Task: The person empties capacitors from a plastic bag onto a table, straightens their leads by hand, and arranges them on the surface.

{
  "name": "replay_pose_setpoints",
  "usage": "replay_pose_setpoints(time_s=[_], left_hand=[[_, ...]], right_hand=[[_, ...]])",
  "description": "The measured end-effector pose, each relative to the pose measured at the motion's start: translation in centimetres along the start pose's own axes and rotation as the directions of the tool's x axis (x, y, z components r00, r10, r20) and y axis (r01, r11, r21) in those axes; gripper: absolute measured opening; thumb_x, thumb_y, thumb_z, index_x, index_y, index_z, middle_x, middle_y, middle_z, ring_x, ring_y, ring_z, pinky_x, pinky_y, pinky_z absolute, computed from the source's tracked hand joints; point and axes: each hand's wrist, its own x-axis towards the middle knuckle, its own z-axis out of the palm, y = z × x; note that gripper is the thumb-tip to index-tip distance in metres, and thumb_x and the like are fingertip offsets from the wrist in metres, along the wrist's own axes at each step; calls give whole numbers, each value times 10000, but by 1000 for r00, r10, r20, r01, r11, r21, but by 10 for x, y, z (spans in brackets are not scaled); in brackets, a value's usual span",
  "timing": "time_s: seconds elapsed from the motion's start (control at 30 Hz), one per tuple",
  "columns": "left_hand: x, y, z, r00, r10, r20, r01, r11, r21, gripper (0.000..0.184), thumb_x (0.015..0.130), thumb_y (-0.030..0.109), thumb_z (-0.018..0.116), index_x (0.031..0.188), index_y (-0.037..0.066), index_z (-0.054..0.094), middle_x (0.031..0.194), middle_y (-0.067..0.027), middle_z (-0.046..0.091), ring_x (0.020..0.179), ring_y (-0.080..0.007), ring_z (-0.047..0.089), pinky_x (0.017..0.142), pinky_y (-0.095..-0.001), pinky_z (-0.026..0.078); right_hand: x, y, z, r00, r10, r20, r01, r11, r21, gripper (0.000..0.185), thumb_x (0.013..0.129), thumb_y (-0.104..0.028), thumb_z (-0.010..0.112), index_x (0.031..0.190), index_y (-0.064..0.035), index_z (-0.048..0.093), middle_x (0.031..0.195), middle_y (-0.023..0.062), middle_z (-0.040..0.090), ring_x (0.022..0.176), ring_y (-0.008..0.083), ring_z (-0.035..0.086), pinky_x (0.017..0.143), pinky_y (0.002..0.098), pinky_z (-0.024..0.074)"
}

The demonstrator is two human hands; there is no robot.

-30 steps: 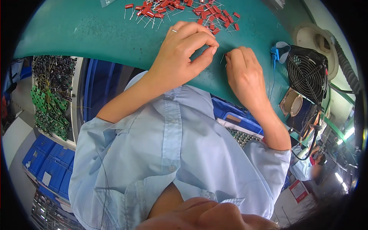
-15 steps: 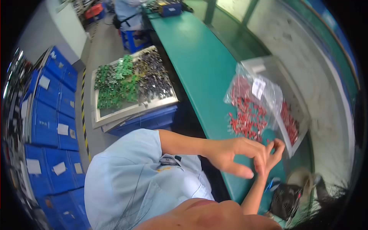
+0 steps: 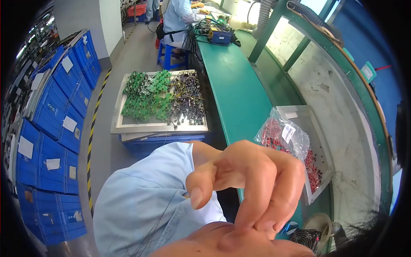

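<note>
My left hand (image 3: 252, 180) is raised close to the camera, in front of my face. Its fingers bend down and their tips touch my face around the nose, while the thumb stands apart on the left; nothing shows between them. My right hand is out of view. Behind my left hand, a clear plastic bag (image 3: 295, 139) with a white label lies over red components (image 3: 311, 173) in a metal-framed tray (image 3: 327, 165) on the green bench (image 3: 239, 85).
At left, a framed tray (image 3: 160, 128) holds green circuit boards (image 3: 145, 103) and dark wired parts. Blue bins (image 3: 55, 111) line the far left. Another person (image 3: 175, 17) sits at the bench's far end, near a blue device (image 3: 220, 37). A black fan (image 3: 305, 237) is lower right.
The view has swung left and up from the tabletop. My left hand has risen from the bench to my face. My right hand has dropped out of view.
</note>
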Motion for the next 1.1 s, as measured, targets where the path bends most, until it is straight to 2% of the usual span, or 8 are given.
replay_pose_setpoints(time_s=[0.2, 0.6, 0.7, 0.77, 0.83, 0.87, 1.0, 1.1], left_hand=[[3, 9, 13, 996, -86, -13, 86, 996, 16, 400, 1032, 411, 586, 915, 55, 727, 967, -93, 627, 896, -216, 578, 807, -376, 531], [8, -17, 10, 995, 26, 98, -23, 999, -32, 534, 917, 506, 693, 991, -22, 669, 974, -111, 580, 849, -182, 639, 683, -287, 606], [14, -12, -12, 967, -66, 246, 23, 984, 176, 470, 930, 445, 704, 1015, -16, 672, 1017, -102, 611, 868, -176, 647, 721, -294, 580], [15, -4, -63, 940, -306, 150, 166, 796, 582, 388, 940, 376, 712, 1068, 12, 674, 1065, -83, 634, 898, -161, 652, 768, -302, 555], [15, 20, -125, 769, -546, -332, 564, 335, 755, 363, 931, 308, 734, 1198, 74, 659, 1136, -79, 648, 968, -165, 653, 845, -323, 545], [16, 37, -168, 744, -527, -411, 497, 27, 867, 469, 954, 296, 708, 1325, 40, 578, 1274, -89, 622, 1119, -179, 629, 974, -373, 517], [28, 202, -332, 536, -37, -843, 768, -394, 505, 500, 927, 281, 699, 1332, 31, 544, 1323, -169, 594, 1167, -289, 607, 1000, -431, 499], [43, 335, -350, 635, 563, -530, 773, -458, 439, 678, 851, 413, 723, 1322, -32, 523, 1340, -250, 551, 1279, -373, 535, 1048, -470, 456]], right_hand=[[-2, -4, 1, 1000, -6, 1, 6, 1000, 0, 149, 937, 25, 590, 1070, 65, 645, 949, 141, 646, 839, 259, 629, 746, 371, 511], [-3, 1, 2, 1000, -2, -11, 2, 1000, 30, 175, 928, -2, 614, 1088, 59, 652, 956, 136, 651, 842, 262, 630, 751, 374, 510], [-3, 3, 4, 1000, 19, -14, -18, 999, 47, 180, 926, -2, 615, 1091, 59, 652, 960, 135, 654, 842, 256, 632, 752, 371, 514], [-2, 6, 1, 999, 31, -19, -29, 998, 57, 184, 924, -2, 615, 1094, 59, 652, 964, 134, 656, 842, 252, 632, 753, 368, 516], [-2, 6, 0, 999, 49, -13, -48, 997, 53, 198, 921, -5, 619, 1105, 58, 652, 966, 134, 656, 838, 247, 633, 756, 366, 519], [-2, 6, -1, 998, 61, -10, -60, 997, 54, 205, 919, -6, 622, 1111, 58, 652, 967, 134, 657, 836, 245, 634, 757, 364, 520], [-3, 4, 2, 997, 79, 19, -81, 992, 93, 227, 916, -4, 632, 1136, 49, 654, 962, 117, 655, 827, 216, 630, 760, 353, 517], [-1, 2, 3, 998, 56, 38, -59, 994, 92, 234, 921, 2, 638, 1151, 41, 655, 958, 101, 656, 824, 192, 626, 761, 341, 514]])
